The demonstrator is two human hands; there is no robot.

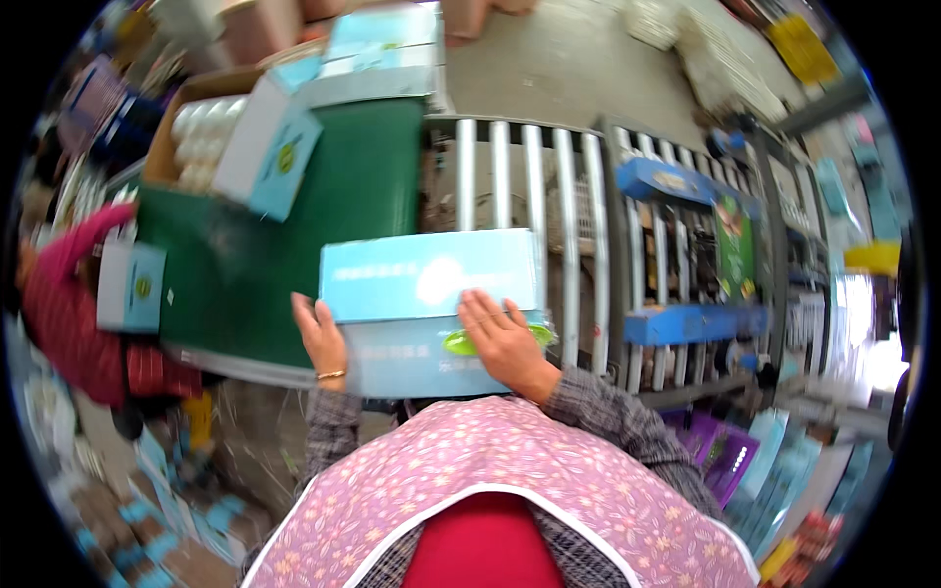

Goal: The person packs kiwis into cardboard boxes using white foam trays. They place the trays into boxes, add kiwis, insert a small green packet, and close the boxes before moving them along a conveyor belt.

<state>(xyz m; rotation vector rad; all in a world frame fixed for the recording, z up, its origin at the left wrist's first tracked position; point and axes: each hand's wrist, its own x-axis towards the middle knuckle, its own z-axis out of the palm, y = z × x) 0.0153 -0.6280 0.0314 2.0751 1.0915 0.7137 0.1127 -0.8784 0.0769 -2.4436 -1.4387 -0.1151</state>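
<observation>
A light blue printed cardboard carton [426, 283] with its top flaps folded together lies in front of me, across the end of the green conveyor belt [367, 169] and the first metal rollers [533, 176]. My right hand [507, 342] rests flat on its top, fingers together over the flap seam near a green oval print. At the carton's left side, my left hand [321, 338] stands upright with the thumb apart from the fingers, its palm towards the side wall; whether it touches cannot be told.
On the belt stand an open brown box [158, 158] of white rounded items and a tilted blue carton [283, 158]. A co-worker in a red jacket [77, 323] is at the left by another carton [132, 287]. Blue guide blocks [695, 325] flank the rollers at right.
</observation>
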